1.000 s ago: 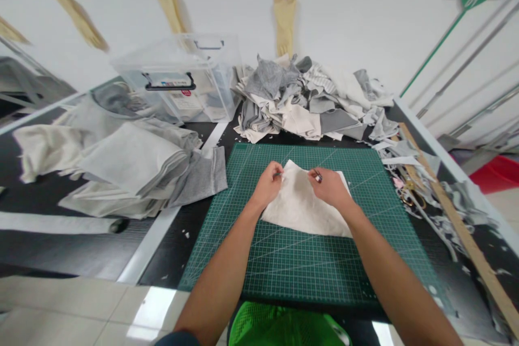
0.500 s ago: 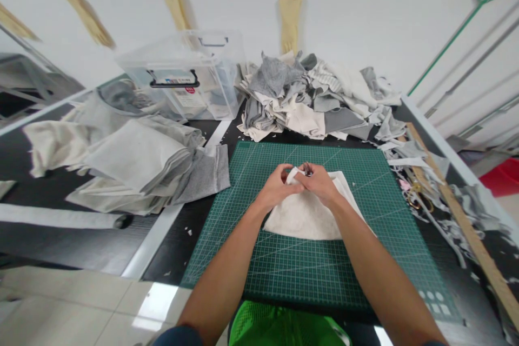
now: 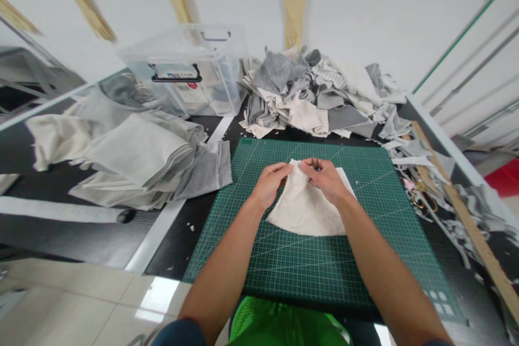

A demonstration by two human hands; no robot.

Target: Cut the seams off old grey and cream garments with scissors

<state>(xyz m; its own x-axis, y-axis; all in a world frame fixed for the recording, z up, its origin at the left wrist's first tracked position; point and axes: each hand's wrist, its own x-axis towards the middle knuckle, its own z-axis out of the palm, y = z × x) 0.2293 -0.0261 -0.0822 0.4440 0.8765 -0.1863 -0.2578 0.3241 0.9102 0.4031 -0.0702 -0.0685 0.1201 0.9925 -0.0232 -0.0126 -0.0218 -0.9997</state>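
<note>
A cream piece of cloth point(image 3: 306, 211) lies partly on the green cutting mat point(image 3: 308, 270), its far edge lifted between my hands. My left hand point(image 3: 271, 184) pinches the upper left of that edge between thumb and fingers. Close beside it, my right hand point(image 3: 324, 177) pinches the same edge with the thumb on top. A small dark metal tool point(image 3: 315, 165) shows among the right hand's fingers; its kind is mostly hidden. The near edge of the cloth rests on the mat.
Folded grey and cream fabrics point(image 3: 138, 157) are stacked on the left. A clear plastic box point(image 3: 227, 86) stands behind, near a heap of cloth scraps point(image 3: 300, 92). On the right lie a wooden strip point(image 3: 466, 216), gold-handled scissors point(image 3: 425, 203) and thin offcuts.
The far edge of the cloth was bunched and folded over between my fingers; now it is opened out flatter. My hands have moved slightly apart.
</note>
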